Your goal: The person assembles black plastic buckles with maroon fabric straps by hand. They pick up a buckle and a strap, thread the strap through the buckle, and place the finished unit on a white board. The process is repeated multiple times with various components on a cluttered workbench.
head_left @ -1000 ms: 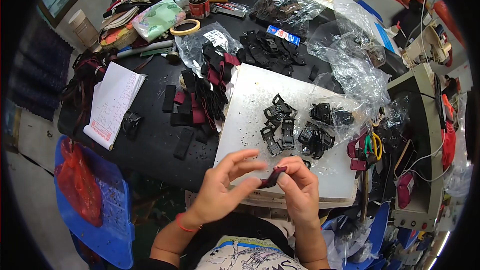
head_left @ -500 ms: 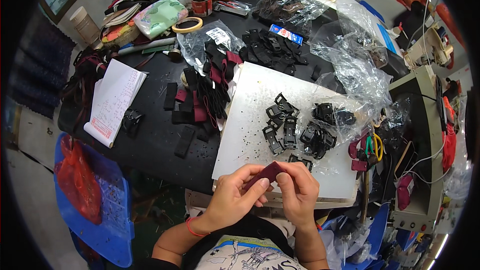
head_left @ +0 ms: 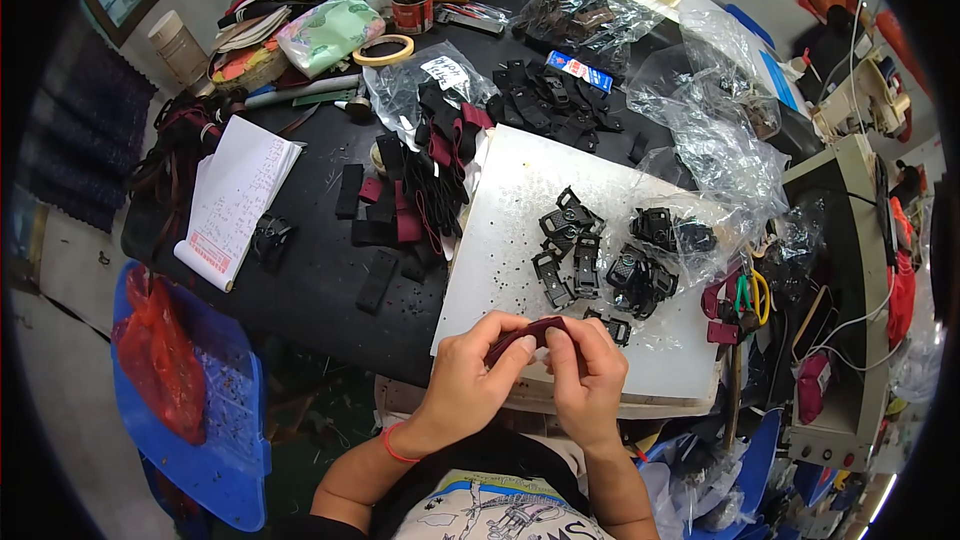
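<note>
A short strip of maroon webbing (head_left: pixel 522 337) is pinched between my two hands, just above the near edge of a white board (head_left: pixel 500 250). My left hand (head_left: pixel 478 365) grips its left end, thumb on top. At the other end, my right hand (head_left: pixel 583 365) closes thumb and fingers on it. Right in front of my fingers, a black plastic buckle (head_left: pixel 608 328) lies on the board. Farther up are more black buckles (head_left: pixel 572 250) in loose clusters, some partly under clear plastic. Small dark specks dot the board.
Black and maroon strap pieces (head_left: pixel 405 190) lie left of the board, black straps (head_left: pixel 545 100) behind it. An open notebook (head_left: pixel 235 195) rests at left. Clear plastic bags (head_left: pixel 710 130) spread at right, near yellow-handled scissors (head_left: pixel 760 297). A blue stool (head_left: pixel 225 410) carries a red bag (head_left: pixel 160 365).
The maroon strip has turned flatter, its right end now lower. Both hands have rolled slightly around it and still hold it. The whole view has shifted a little.
</note>
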`<action>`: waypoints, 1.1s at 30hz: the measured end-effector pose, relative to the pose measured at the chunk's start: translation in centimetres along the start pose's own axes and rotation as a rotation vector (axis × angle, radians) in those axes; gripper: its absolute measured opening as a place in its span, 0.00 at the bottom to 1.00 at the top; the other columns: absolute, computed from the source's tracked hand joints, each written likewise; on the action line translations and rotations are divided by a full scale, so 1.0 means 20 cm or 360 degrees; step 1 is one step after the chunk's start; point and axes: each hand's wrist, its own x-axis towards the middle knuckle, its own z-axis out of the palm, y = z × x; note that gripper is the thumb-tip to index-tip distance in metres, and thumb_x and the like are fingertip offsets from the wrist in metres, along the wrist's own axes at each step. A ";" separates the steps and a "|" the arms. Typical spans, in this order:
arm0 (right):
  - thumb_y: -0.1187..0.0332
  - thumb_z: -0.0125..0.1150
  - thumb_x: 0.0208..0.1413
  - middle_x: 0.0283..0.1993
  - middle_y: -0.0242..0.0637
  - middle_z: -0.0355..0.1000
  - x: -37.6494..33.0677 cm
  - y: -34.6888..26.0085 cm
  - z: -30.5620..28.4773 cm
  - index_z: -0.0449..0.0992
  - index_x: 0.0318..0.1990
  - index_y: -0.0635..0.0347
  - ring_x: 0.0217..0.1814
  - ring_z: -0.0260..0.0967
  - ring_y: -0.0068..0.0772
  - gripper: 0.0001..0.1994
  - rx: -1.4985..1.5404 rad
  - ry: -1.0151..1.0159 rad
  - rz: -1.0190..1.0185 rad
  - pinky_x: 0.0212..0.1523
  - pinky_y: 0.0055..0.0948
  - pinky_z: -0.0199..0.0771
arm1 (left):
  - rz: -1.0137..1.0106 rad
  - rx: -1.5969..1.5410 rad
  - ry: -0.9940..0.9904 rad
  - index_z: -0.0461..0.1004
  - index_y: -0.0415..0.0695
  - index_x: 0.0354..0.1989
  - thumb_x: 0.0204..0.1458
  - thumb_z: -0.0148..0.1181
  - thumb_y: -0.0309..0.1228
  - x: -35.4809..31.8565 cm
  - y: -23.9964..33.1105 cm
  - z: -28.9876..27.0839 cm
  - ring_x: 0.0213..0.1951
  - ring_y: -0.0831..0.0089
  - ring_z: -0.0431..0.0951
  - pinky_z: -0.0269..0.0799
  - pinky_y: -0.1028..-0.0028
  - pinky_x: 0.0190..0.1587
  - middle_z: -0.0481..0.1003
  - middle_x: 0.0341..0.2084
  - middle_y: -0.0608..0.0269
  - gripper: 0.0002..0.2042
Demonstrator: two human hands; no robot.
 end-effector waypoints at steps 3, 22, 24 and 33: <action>0.77 0.58 0.53 0.27 0.39 0.71 0.00 0.02 0.00 0.76 0.36 0.68 0.25 0.69 0.26 0.05 -0.0109 0.0101 0.0029 0.27 0.23 0.68 | 0.0025 -0.0172 -0.0194 0.65 0.33 0.53 0.57 0.52 0.24 -0.03 0.00 -0.03 0.38 0.75 0.78 0.74 0.78 0.40 0.76 0.39 0.56 0.16; 0.77 0.61 0.50 0.25 0.39 0.71 -0.03 0.00 0.03 0.78 0.34 0.65 0.23 0.69 0.29 0.03 -0.0232 0.0214 -0.0163 0.24 0.24 0.68 | -0.0098 -0.0690 -0.0309 0.66 0.33 0.54 0.59 0.47 0.25 -0.02 -0.02 -0.09 0.42 0.76 0.77 0.74 0.77 0.45 0.75 0.43 0.55 0.15; 0.77 0.61 0.50 0.24 0.39 0.70 -0.04 0.00 0.03 0.78 0.33 0.65 0.21 0.69 0.28 0.03 -0.0249 0.0218 -0.0170 0.23 0.24 0.67 | -0.0184 -0.0793 -0.0347 0.67 0.33 0.54 0.59 0.47 0.24 -0.02 -0.01 -0.10 0.43 0.76 0.76 0.73 0.77 0.46 0.74 0.43 0.56 0.15; 0.75 0.61 0.51 0.22 0.33 0.68 -0.06 0.04 -0.05 0.76 0.32 0.66 0.21 0.62 0.21 0.04 -0.0507 0.0360 -0.0314 0.22 0.21 0.61 | -0.0109 -0.0227 -0.0256 0.71 0.39 0.50 0.56 0.51 0.24 -0.02 -0.04 -0.02 0.39 0.73 0.77 0.72 0.74 0.43 0.76 0.40 0.53 0.13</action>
